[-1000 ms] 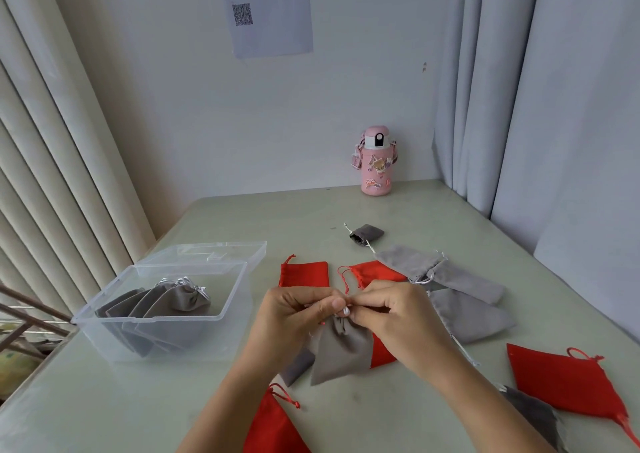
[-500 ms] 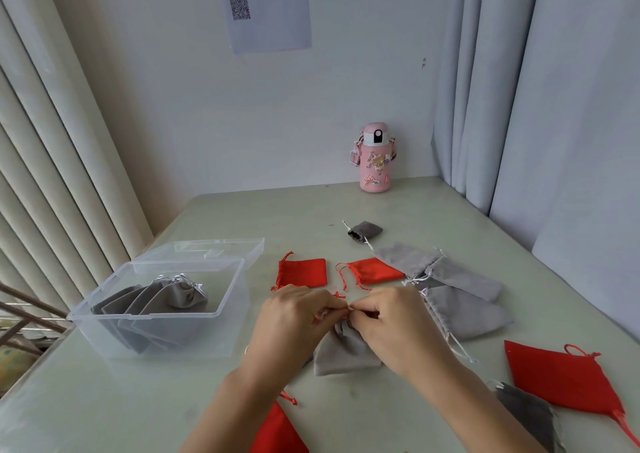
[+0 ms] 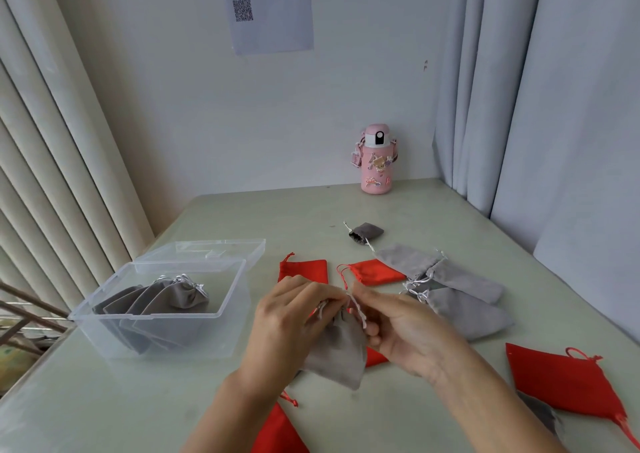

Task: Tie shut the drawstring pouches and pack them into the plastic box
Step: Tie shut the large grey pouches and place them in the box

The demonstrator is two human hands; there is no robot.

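A grey drawstring pouch (image 3: 341,350) hangs between my hands above the table's near middle, its neck gathered. My left hand (image 3: 292,317) pinches the white cords at the pouch's neck. My right hand (image 3: 401,331) pinches the cord's other end just to the right. The clear plastic box (image 3: 228,300) stands at the left and holds several tied grey pouches (image 3: 173,302). Loose grey pouches (image 3: 460,279) and red pouches (image 3: 375,271) lie flat on the table behind and right of my hands.
The box's clear lid (image 3: 221,249) lies behind the box. A pink water bottle (image 3: 376,160) stands at the back by the wall. A small dark grey pouch (image 3: 366,232) lies mid-table. More red pouches (image 3: 564,381) lie near the front edge. Curtains hang on both sides.
My hands have drawn slightly apart, with white cord now showing between them. The grey pouch has tilted and lifted a little. The camera has tipped upward.
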